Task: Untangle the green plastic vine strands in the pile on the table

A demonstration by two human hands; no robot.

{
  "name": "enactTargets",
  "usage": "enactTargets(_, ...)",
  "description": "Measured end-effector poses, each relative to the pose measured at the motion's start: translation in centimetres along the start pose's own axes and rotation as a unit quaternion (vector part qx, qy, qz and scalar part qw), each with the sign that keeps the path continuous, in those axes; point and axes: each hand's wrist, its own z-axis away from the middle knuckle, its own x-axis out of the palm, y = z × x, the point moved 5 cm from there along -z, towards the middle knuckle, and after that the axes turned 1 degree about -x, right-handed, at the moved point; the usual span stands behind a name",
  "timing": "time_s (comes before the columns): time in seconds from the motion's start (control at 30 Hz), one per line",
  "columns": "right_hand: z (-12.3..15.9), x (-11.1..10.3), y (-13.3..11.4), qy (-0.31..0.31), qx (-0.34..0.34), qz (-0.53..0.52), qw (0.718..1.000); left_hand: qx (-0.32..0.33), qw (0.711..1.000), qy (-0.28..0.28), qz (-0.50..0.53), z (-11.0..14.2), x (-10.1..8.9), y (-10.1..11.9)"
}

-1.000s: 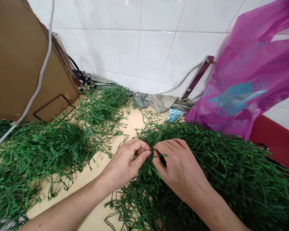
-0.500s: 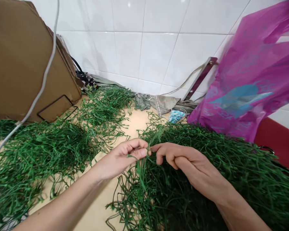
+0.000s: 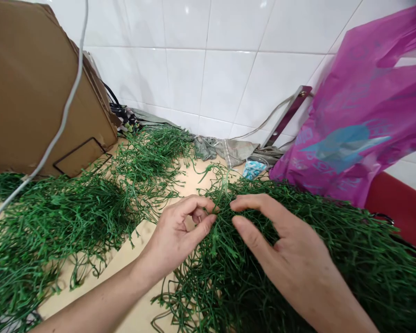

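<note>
You have a **tangle of thin green plastic stems**, apparently artificial foliage with small bud tips, lying right of centre on the worktop and directly under both hands. Judged by eye, it is light and springy, and the fine, branching strands are prone to snagging on one another. Take hold of a single strand near its base, since pulling at the mass is likely to drag its neighbours along.

Your **left hand** sits at the near-left edge of the tangle, with the forefinger and thumb curved towards each other and their tips among the stems. You cannot tell from this view whether they are pinching a strand. Your **right hand** lies on the tangle with the fingers and thumb spread open, gripping nothing visible.

A second **green stem mass** lies to the left, and a third **stem pile** lies towards the far side. The **pale cream worktop** shows between them. Along the far edge are a **cardboard panel**, a **white cable**, **crumpled grey-green cloth** and a **small blue-and-white packet**. **White glazed wall tiles** rise behind, with a **metal bracket** against them. A **magenta plastic bag** hangs at far right, above a **red object**.
</note>
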Motion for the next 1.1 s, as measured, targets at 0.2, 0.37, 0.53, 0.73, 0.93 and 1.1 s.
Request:
enactTargets(0.2,-0.1,2.7,1.1,-0.083,0.107,-0.030,0.990,0.131,0.990,-0.010,-0.059,0.5,0.6,1.9)
enactTargets(0.37,-0.2,2.8,1.6,-0.117,0.121,-0.062,0.984,0.062,0.997,-0.015,-0.039,0.4,0.6,1.1)
enactTargets(0.53,-0.1,2.6,2.1,-0.112,0.108,-0.059,0.986,-0.037,0.998,-0.031,0.036,0.2,0.9,-0.1)
enactTargets(0.73,-0.4,2.6,2.0,-0.131,0.117,-0.112,0.978,-0.104,0.987,-0.062,0.104,0.4,2.0,-0.4)
enactTargets(0.93,-0.2,2.5,1.8,-0.123,0.123,-0.134,0.976,-0.064,0.991,-0.111,0.042,0.4,1.9,0.0)
enactTargets(1.1,-0.1,2.5,1.3,-0.205,0.092,-0.098,0.969,-0.001,0.984,-0.175,-0.023,-0.1,1.1,0.4)
